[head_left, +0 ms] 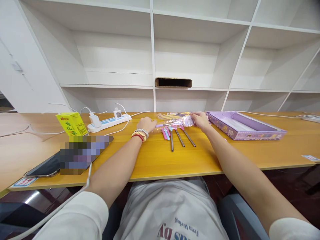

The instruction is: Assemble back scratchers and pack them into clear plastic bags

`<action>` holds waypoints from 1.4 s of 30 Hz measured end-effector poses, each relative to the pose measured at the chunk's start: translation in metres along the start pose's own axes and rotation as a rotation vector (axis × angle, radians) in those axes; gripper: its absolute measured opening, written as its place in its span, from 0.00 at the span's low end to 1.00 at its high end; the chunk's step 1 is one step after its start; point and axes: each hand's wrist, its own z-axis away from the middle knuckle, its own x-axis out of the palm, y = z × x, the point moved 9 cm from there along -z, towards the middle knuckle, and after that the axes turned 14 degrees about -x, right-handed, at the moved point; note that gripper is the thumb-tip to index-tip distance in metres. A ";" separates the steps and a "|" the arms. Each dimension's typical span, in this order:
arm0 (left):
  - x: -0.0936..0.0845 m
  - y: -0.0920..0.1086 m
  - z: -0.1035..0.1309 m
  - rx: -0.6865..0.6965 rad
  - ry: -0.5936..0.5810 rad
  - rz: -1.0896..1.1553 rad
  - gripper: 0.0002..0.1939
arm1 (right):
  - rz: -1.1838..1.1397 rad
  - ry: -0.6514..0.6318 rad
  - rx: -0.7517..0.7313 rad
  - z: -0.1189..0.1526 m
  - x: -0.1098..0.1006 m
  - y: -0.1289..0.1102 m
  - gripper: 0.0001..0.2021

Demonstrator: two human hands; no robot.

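My left hand (147,125), with bracelets on its wrist, is closed at one end of a slim purple-ended stick (159,126). The stick's other end runs into a crinkled clear plastic wrapper (186,121). At the wrapper's right side, my right hand (200,120) pinches the plastic. Just below, three metal-handled sticks (178,137) with coloured heads lie fanned out on the table. Short pink and blue pieces (165,133) rest beside them. Yellow-and-black items (172,116) in clear plastic lie behind the wrapper. The fingertips of both hands are partly hidden.
An open purple box (257,136) sits to the right. On the left are a power strip (110,122) with plugs, a yellow drink carton (72,123), a phone (43,166) and loose white cables. White shelving rises behind, holding a cardboard box (173,82).
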 end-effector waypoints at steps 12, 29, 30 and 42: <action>0.000 -0.002 -0.003 -0.028 0.014 0.015 0.20 | 0.116 -0.116 -0.031 0.002 0.010 0.000 0.14; -0.003 -0.003 0.001 -0.047 0.002 -0.009 0.19 | -0.232 -0.004 0.043 0.003 0.006 -0.002 0.08; -0.003 -0.003 0.001 -0.045 0.004 -0.013 0.20 | -0.224 -0.005 0.042 0.003 0.006 -0.001 0.08; -0.003 -0.003 -0.001 -0.044 0.021 -0.003 0.18 | -0.231 -0.129 0.042 0.006 0.017 0.007 0.09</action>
